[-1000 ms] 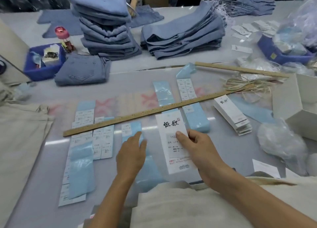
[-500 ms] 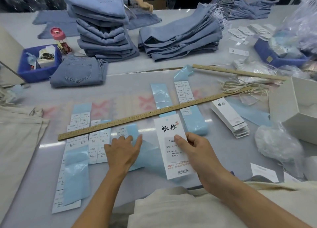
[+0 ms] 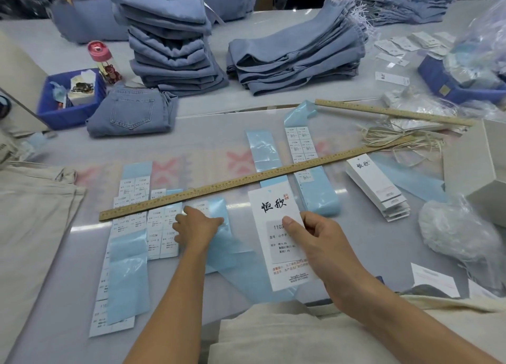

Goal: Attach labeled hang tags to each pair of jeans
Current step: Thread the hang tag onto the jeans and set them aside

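A white hang tag [image 3: 273, 205] with black characters lies on the table in front of me. My right hand [image 3: 320, 243] pinches its right edge, thumb on the printed label area. My left hand [image 3: 195, 226] reaches forward with its fingertips touching the sheets of small size labels [image 3: 161, 226] just below a long wooden ruler [image 3: 246, 177]. Light blue backing strips [image 3: 126, 276] lie among the label sheets. A stack of blank hang tags [image 3: 375, 183] sits to the right. Folded blue jeans stand in two piles [image 3: 169, 49] [image 3: 295, 54] at the back, with one folded pair [image 3: 131, 114] in front.
Pale hang strings [image 3: 397, 139] lie tangled by a second ruler [image 3: 394, 113]. A blue bin [image 3: 63, 112] and a bottle [image 3: 102, 60] sit far left, a white box [image 3: 479, 166] and plastic bags [image 3: 460, 232] at the right. Beige fabric [image 3: 30, 213] lies at left and under my arms.
My left hand slid forward and left from the blue strip to the label sheets by the ruler. My right hand stayed on the hang tag.
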